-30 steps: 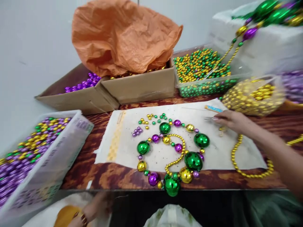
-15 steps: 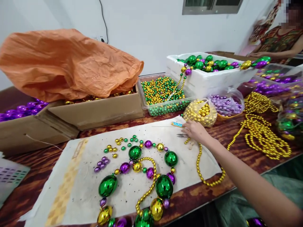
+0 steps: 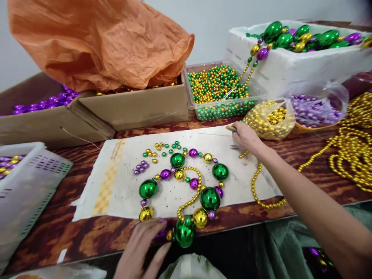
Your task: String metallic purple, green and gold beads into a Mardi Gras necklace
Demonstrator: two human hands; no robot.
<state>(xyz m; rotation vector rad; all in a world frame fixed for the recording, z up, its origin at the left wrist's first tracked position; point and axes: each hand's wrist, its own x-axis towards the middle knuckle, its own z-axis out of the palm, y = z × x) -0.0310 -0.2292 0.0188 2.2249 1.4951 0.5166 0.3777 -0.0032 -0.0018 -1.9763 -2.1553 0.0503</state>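
On the white cloth (image 3: 128, 201) lies a loop of large green, gold and purple beads (image 3: 209, 198), its near end hanging over the table edge. My left hand (image 3: 142, 248) is at that near end, fingers and thumb apart, partly covering a purple bead. My right hand (image 3: 247, 135) pinches a small blue-and-yellow stick, seemingly a lighter (image 3: 230, 128), at the cloth's far right. Just below that hand are the metal tips of thread snips (image 3: 235, 147). A strand of small gold beads (image 3: 255, 190) runs beneath the right forearm.
Small loose beads (image 3: 141, 167) lie in groups on the cloth. Behind stand cardboard boxes (image 3: 145, 106) under an orange bag (image 3: 101, 46), a clear bead tub (image 3: 223, 108) and a white foam box (image 3: 290, 69). Left is a white basket (image 3: 37, 186); bead bags (image 3: 270, 120) stand right.
My left hand has come into view at the loop's near end. My right fingers have closed on the blue-and-yellow lighter. The view has shifted, and the person at the far right has left it.
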